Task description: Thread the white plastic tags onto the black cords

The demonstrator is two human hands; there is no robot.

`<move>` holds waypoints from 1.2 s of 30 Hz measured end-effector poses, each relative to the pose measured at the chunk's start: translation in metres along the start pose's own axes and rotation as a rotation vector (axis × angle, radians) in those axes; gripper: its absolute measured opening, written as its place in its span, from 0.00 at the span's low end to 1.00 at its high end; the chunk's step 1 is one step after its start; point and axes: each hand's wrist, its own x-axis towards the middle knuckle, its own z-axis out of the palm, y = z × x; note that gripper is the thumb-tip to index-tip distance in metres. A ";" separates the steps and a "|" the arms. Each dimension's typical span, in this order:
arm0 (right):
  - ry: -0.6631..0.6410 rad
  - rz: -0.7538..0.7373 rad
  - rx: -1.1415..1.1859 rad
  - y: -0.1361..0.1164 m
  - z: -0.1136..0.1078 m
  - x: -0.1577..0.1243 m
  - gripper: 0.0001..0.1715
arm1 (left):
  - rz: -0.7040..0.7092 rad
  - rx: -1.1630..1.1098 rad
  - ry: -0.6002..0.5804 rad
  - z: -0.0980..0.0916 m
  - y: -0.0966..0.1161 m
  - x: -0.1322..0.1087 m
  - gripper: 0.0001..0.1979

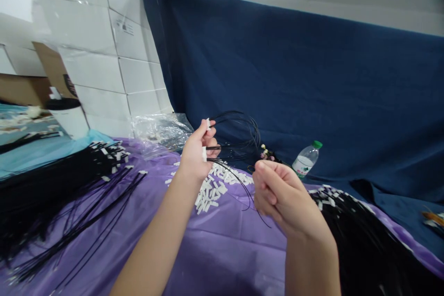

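Observation:
My left hand (198,150) is closed around a bundle of thin black wires (255,132) with white connectors (204,153). One small white connector (208,124) is pinched between thumb and index finger. From it the wires bend round in a loop toward the right, and loose ends hang down past the palm. My right hand (282,194) is curled shut close to those wires, thumb pressed on the index finger; whatever it grips is hidden by the fingers. Below and between the hands, many loose white connectors (210,192) lie in a pile on the purple cloth (222,249).
Bundles of black wires with white ends lie at left (52,194) and right (360,231). A green-capped water bottle (305,159) stands before a blue curtain (294,78). White boxes (97,69), a clear plastic bag (163,129) and a black-lidded cup (69,118) are at the left.

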 end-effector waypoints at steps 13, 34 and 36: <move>0.224 -0.350 -0.499 0.012 -0.002 0.013 0.20 | -0.167 -0.336 -0.146 -0.013 0.007 0.007 0.12; -0.215 -0.062 0.357 0.000 0.002 0.009 0.11 | -0.079 -0.340 -0.214 -0.019 0.006 0.007 0.08; -0.221 -0.066 0.363 -0.001 0.003 0.008 0.11 | -0.091 -0.366 -0.238 -0.019 0.005 0.007 0.09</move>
